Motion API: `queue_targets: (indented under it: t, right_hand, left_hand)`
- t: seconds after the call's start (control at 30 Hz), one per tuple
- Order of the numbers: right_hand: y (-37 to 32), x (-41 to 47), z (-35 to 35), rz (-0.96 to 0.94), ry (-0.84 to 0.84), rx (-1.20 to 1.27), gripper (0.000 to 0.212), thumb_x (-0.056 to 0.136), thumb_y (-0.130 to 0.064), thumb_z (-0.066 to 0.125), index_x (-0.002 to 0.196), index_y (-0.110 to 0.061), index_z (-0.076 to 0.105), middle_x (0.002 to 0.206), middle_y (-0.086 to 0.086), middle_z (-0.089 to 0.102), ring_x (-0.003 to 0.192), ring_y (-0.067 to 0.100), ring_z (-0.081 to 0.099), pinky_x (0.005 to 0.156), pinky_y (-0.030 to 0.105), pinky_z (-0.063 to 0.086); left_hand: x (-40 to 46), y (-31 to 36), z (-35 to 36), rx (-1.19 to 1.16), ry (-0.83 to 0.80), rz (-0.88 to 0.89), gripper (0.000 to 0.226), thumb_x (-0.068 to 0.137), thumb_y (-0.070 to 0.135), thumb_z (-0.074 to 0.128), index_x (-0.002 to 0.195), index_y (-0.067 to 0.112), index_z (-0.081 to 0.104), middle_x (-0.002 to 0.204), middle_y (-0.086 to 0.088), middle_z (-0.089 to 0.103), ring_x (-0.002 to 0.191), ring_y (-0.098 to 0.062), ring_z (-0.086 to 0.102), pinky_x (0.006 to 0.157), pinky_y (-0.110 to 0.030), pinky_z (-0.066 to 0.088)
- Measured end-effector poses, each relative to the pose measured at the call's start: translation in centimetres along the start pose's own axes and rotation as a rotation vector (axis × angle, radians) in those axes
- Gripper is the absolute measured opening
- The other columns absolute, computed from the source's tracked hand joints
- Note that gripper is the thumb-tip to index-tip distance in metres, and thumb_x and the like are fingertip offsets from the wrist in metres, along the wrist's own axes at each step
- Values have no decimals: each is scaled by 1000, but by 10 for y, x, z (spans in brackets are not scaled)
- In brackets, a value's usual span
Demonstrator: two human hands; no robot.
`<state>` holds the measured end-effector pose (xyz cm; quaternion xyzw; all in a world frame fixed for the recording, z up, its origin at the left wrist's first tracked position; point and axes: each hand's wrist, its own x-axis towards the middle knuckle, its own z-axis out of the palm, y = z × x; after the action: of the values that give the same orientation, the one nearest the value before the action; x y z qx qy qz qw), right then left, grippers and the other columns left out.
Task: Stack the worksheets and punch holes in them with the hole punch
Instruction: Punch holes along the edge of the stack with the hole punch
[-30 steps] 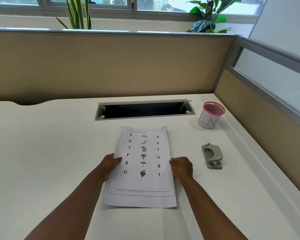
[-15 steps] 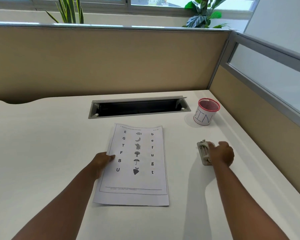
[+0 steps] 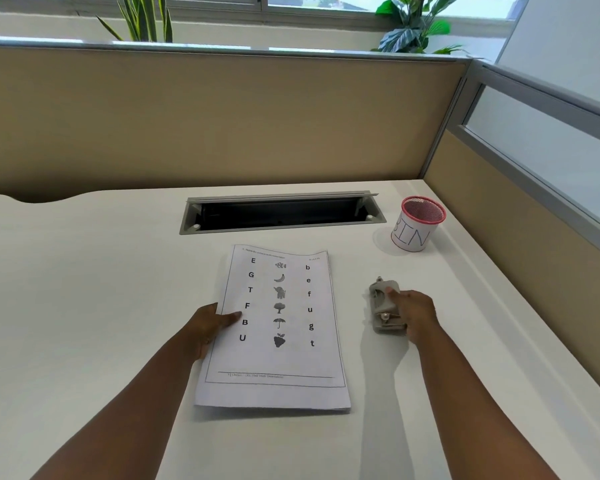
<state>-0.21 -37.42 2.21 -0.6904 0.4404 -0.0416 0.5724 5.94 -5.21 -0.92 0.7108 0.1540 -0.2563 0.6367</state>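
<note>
1. While the left hand (image 3: 210, 326) lies flat on the left edge of the worksheets (image 3: 278, 327), thumb over the margin, I read it as pinning the stack, not gripping it.
2. Right hand (image 3: 413, 311) is closed round the hole punch (image 3: 383, 308), fingers on its right side, thumb on top; can't tell if it's off the worktop (image 3: 84, 289) yet.
3. Key relation: punch sits right of the stack, near but apart, long axis running away from me, roughly parallel w/ the sheets' long edge. Right hand is the nearer one, obv.
4. Next, I reckon: bring the punch's slot to a paper edge.
5. Count: 1 stack (sheet no. unclear, edges show more than one), 1 punch, 1 red mesh cup (image 3: 417, 225) labelled BIN, far right.
</note>
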Motion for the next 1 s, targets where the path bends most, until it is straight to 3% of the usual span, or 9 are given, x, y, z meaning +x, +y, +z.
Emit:
queue_targets:
  t: [0.07,0.17,0.27,0.43,0.63,0.87,1.0]
  right_hand:
    - [0,-7,4,104,-163,211,13,85,-13,65,77,-6,57,83,15,61,70,27,59,60,36,57]
    - [1,-16,5,166,-323,249,18,87,-13,62,74,-2,57,59,11,66,57,23,62,39,26,54]
    - [4,-19,6,210,-417,384,16,90,-14,56,79,-2,58,64,13,66,57,24,64,39,28,55]
    - [6,-19,9,279,-506,453,18,93,-23,48,90,-8,58,80,11,59,70,25,58,52,36,55]
    - [10,-22,19,254,-474,450,21,95,-21,47,84,-6,58,81,13,59,71,28,58,41,35,56]
    - [15,-18,19,278,-435,549,25,96,-24,41,86,-10,58,84,11,59,73,26,57,46,33,56]
    - [14,-19,22,277,-440,544,27,96,-24,39,84,-11,59,76,10,65,73,25,58,52,33,56]
  left_hand:
    - [1,-2,-1,-21,-2,7,26,83,5,65,108,2,58,104,-20,64,74,-26,64,68,-35,53]
    - [1,-4,-5,-73,-15,6,24,83,7,65,106,3,60,98,-17,67,71,-25,67,61,-33,55]
    - [1,-4,-8,-97,-40,20,15,84,8,65,99,7,62,88,-9,70,60,-17,71,49,-26,57]
    - [1,-6,-7,-95,-52,47,19,85,7,63,104,6,61,89,-10,69,73,-23,66,53,-27,59]
    - [4,-9,-7,-107,-60,45,11,84,6,64,95,8,63,84,-8,70,58,-15,70,48,-26,57]
    - [6,-10,-9,-108,-56,46,21,84,10,65,104,7,62,89,-8,70,75,-24,67,55,-28,57]
    - [6,-10,-9,-113,-61,38,20,84,10,65,103,8,61,89,-8,70,75,-23,67,56,-28,57]
